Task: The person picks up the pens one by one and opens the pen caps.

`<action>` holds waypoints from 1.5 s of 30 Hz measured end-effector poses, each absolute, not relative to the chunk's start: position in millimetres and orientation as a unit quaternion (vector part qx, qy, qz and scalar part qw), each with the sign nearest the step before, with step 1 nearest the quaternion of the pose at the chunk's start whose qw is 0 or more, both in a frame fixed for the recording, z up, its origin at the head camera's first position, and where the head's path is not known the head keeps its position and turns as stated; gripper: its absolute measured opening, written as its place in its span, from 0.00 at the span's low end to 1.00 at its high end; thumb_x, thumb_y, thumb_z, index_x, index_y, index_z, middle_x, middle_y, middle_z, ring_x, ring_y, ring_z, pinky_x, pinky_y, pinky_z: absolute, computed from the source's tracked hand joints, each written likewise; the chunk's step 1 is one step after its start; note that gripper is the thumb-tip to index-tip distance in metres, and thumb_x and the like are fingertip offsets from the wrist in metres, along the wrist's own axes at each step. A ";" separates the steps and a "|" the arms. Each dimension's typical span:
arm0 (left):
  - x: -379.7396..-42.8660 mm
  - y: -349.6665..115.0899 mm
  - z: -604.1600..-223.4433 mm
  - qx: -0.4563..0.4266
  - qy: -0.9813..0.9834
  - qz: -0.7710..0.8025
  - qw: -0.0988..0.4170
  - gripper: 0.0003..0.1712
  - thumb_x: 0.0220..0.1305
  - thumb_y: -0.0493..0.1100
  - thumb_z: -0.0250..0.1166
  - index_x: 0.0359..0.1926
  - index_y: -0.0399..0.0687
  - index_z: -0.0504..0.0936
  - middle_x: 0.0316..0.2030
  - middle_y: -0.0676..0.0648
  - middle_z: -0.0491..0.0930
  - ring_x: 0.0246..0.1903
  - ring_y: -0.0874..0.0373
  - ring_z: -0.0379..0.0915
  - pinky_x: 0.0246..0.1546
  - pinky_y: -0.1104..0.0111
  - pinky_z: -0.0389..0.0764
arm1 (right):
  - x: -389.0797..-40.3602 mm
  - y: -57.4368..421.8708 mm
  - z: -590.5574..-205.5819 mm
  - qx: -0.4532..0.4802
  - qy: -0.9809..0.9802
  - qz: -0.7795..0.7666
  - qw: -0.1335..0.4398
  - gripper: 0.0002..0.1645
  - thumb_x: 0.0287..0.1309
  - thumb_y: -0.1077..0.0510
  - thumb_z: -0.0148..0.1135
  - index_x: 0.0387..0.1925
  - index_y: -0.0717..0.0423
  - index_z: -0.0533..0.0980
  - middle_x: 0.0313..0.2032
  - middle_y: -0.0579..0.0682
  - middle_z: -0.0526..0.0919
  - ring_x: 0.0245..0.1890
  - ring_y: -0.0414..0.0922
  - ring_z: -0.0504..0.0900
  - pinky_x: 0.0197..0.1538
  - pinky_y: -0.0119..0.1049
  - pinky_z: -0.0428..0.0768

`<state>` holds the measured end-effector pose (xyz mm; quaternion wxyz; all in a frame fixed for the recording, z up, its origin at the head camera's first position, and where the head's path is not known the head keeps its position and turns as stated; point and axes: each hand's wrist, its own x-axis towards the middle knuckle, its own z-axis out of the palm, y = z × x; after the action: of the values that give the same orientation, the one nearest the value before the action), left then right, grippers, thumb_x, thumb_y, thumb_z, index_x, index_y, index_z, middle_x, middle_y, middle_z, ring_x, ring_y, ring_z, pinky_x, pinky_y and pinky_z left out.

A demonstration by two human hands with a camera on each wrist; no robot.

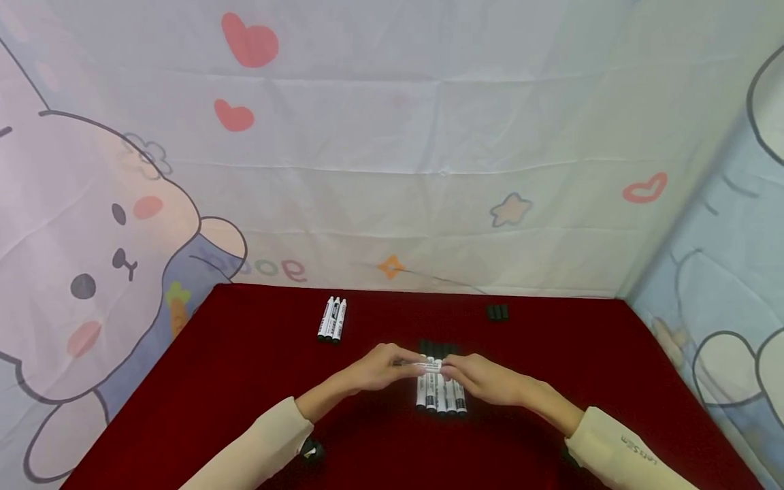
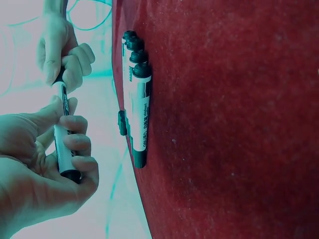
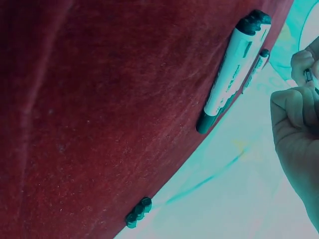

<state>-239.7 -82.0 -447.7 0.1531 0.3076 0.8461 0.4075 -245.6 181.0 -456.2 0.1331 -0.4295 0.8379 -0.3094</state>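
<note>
Over the table, my left hand (image 1: 380,367) grips the white barrel of a marker (image 2: 61,149), its fingers curled round it and the black end showing below. My right hand (image 1: 486,378) pinches the marker's other end, where a black cap (image 2: 60,75) shows partly between thumb and fingers. Beneath both hands lies a row of several white markers (image 1: 439,398) side by side, with black caps at their far ends. In the right wrist view my right hand (image 3: 299,129) is at the edge, its grip partly cut off.
Three uncapped white markers (image 1: 332,320) lie together at the back left of the red-covered table (image 1: 245,381). Three loose black caps (image 1: 497,312) are grouped at the back right. A printed cloth (image 1: 392,136) hangs behind the table.
</note>
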 end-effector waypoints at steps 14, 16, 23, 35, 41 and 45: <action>-235.9 -88.8 -438.4 0.285 0.820 0.448 0.216 0.20 0.77 0.48 0.59 0.63 0.45 0.82 0.60 0.45 0.83 0.58 0.57 0.74 0.62 0.56 0.77 | -235.4 179.0 -447.8 -0.451 0.839 -0.292 0.085 0.19 0.83 0.53 0.40 0.48 0.59 0.75 0.32 0.52 0.80 0.31 0.36 0.74 0.37 0.25 0.77; -235.2 -88.7 -438.5 0.278 0.817 0.453 0.224 0.20 0.77 0.48 0.59 0.63 0.46 0.82 0.61 0.45 0.82 0.60 0.56 0.74 0.64 0.53 0.75 | -234.2 179.3 -448.5 -0.453 0.843 -0.280 0.077 0.18 0.82 0.52 0.41 0.48 0.58 0.75 0.32 0.51 0.80 0.31 0.33 0.73 0.37 0.25 0.77; -237.7 -86.7 -439.8 0.313 0.835 0.424 0.159 0.20 0.76 0.48 0.60 0.61 0.44 0.83 0.58 0.43 0.84 0.52 0.57 0.77 0.56 0.62 0.80 | -239.1 182.0 -449.4 -0.453 0.843 -0.282 0.077 0.18 0.83 0.51 0.40 0.49 0.58 0.74 0.33 0.51 0.80 0.32 0.35 0.74 0.39 0.26 0.78; -228.0 -76.8 -452.6 0.384 0.875 0.287 -0.072 0.15 0.70 0.47 0.66 0.55 0.51 0.88 0.34 0.52 0.86 0.31 0.63 0.66 0.36 0.77 0.66 | -240.1 182.0 -448.6 -0.416 0.837 -0.318 0.158 0.24 0.81 0.47 0.46 0.59 0.59 0.77 0.44 0.49 0.88 0.39 0.36 0.82 0.47 0.26 0.81; -225.4 -74.8 -450.9 0.399 0.870 0.246 -0.153 0.13 0.69 0.47 0.67 0.52 0.54 0.89 0.31 0.54 0.85 0.29 0.67 0.61 0.35 0.79 0.60 | -238.0 180.0 -444.7 -0.379 0.818 -0.376 0.214 0.24 0.82 0.51 0.41 0.59 0.64 0.76 0.35 0.50 0.82 0.32 0.38 0.78 0.39 0.27 0.77; -223.7 -73.6 -452.1 0.401 0.873 0.230 -0.157 0.13 0.69 0.48 0.67 0.53 0.57 0.89 0.32 0.57 0.84 0.30 0.67 0.60 0.36 0.78 0.56 | -235.0 178.3 -440.0 -0.371 0.817 -0.374 0.236 0.25 0.82 0.51 0.41 0.59 0.66 0.76 0.24 0.44 0.73 0.21 0.33 0.67 0.29 0.26 0.71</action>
<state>-223.7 -73.6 -452.1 -0.1566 0.4007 0.8728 0.2305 -235.0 178.3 -440.0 0.2362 -0.3711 0.8166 -0.3737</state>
